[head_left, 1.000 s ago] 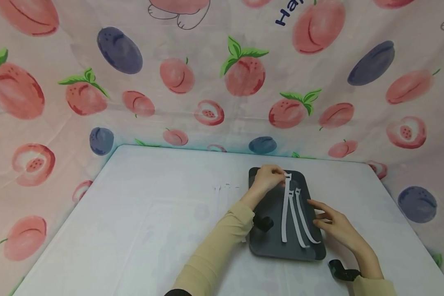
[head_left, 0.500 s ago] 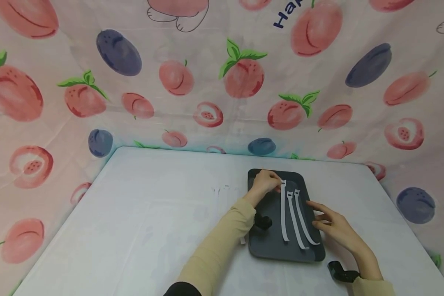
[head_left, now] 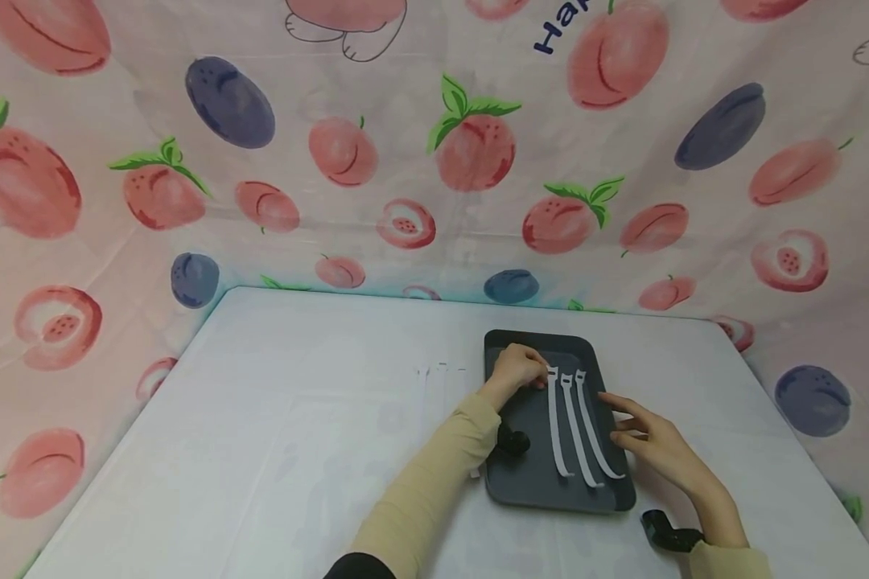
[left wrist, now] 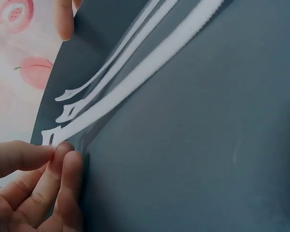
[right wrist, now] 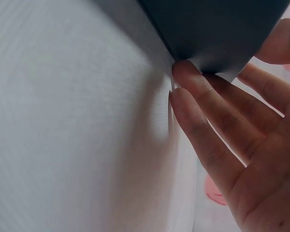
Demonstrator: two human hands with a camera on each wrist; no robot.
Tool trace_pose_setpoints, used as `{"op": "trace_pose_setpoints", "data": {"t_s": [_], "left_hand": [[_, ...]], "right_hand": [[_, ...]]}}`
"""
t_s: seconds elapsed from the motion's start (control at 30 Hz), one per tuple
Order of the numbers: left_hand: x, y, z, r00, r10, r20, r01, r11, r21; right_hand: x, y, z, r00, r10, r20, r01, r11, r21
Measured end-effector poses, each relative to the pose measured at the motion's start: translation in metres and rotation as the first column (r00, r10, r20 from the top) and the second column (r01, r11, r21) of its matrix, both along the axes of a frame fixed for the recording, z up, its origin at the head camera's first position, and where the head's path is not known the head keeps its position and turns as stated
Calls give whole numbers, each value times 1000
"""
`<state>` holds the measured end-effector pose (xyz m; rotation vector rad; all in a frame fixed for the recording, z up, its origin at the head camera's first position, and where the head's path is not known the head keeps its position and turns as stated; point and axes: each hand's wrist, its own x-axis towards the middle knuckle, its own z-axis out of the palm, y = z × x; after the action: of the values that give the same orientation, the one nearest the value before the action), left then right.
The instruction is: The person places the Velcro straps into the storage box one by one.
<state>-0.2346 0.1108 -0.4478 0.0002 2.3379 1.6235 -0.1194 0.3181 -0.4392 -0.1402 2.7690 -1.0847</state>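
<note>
The head camera looks forward and down over the bench (head_left: 297, 450). From very near, the wrist cameras face the left hand (left wrist: 36, 193) and right hand (right wrist: 268, 157); all three share the tray (head_left: 536, 482).

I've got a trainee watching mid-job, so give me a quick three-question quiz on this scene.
1. How many white straps lie on the dark tray?
2. Which of the hands pinches a strap's slotted end: A) left, B) right, C) both?
3. True or false: the right hand touches the tray's edge.

Key: 1. Three. 2. A, the left hand. 3. True.
</note>
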Motion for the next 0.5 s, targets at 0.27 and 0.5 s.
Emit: {"op": "trace_pose_setpoints", "data": {"t_s": [0.27, 0.5], "left_hand": [[3, -3, -1, 998, -54, -37, 50, 994, -95], [4, -4, -4, 995, -65, -82, 54, 990, -133]], "right_hand": [[0, 1, 0, 1000, 0, 5, 0, 1000, 4], [0, 0, 0, 1000, -3, 17, 3, 1000, -4]]}}
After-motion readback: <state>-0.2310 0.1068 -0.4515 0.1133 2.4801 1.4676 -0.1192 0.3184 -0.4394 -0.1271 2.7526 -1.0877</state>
